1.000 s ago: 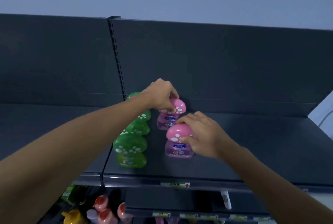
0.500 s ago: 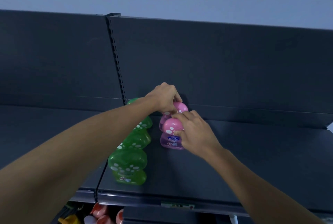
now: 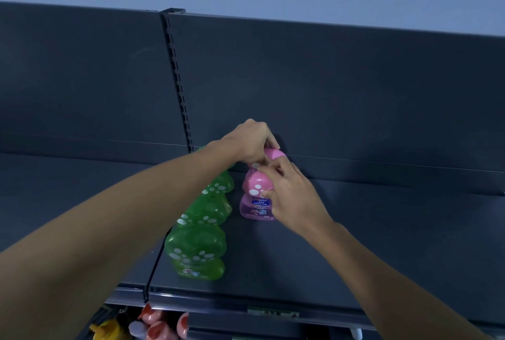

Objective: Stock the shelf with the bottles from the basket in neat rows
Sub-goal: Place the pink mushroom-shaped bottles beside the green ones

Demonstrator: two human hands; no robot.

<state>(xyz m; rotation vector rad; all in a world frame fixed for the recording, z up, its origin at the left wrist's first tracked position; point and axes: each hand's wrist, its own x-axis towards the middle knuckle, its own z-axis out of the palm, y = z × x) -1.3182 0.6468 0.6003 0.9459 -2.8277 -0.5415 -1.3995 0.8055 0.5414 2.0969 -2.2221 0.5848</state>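
Note:
Two pink mushroom-capped bottles stand one behind the other on the dark shelf [image 3: 355, 244]. My left hand [image 3: 250, 143] grips the cap of the rear pink bottle [image 3: 273, 153] close to the back panel. My right hand [image 3: 289, 195] holds the front pink bottle [image 3: 255, 195] by its cap and side, pressed up against the rear one. To their left a row of green mushroom-capped bottles [image 3: 196, 249] runs from the back panel towards the shelf's front edge.
A slotted upright [image 3: 177, 80] divides the back panel, with another shelf bay to its left. Below the shelf's front edge, red-capped bottles [image 3: 155, 323] and a yellow one [image 3: 106, 330] sit on a lower level.
My right hand has pushed the front pink bottle back along the shelf until it meets the rear one. My left hand has stayed on the rear bottle's cap.

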